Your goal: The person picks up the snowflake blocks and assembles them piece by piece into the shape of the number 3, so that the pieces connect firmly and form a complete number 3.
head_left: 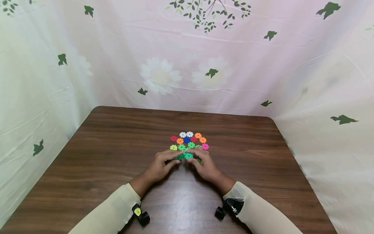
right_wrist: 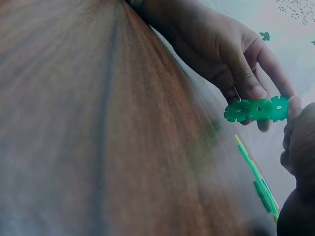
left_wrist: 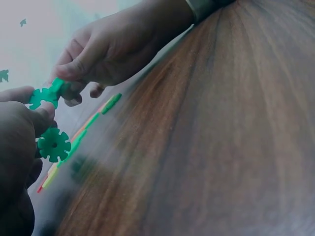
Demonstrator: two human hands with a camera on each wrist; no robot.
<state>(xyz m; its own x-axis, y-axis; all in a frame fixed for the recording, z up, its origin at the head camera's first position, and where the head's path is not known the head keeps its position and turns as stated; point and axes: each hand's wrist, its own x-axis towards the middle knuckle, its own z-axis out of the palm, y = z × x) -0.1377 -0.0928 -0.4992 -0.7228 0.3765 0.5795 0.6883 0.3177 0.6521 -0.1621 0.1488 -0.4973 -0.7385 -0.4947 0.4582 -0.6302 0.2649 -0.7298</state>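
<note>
My left hand [head_left: 160,165] and right hand [head_left: 205,165] meet over the dark wood table, fingertips close together. Between them is a small chain of green notched plastic discs [right_wrist: 258,109], fitted edge to edge. In the right wrist view my left thumb and fingers pinch its middle, while the right hand [right_wrist: 305,142] grips its end. The left wrist view shows the right thumb pressed on one green disc [left_wrist: 60,87]; another green disc [left_wrist: 54,145] hangs by the left hand [left_wrist: 17,142]. Fingers partly hide the joints.
Just beyond my hands lie loose discs flat on the table [head_left: 117,143]: white [head_left: 190,134], blue [head_left: 187,140], orange [head_left: 198,135], red [head_left: 173,138], yellow [head_left: 173,147], pink [head_left: 205,146] and several green. A patterned cloth [head_left: 181,42] surrounds the table on three sides.
</note>
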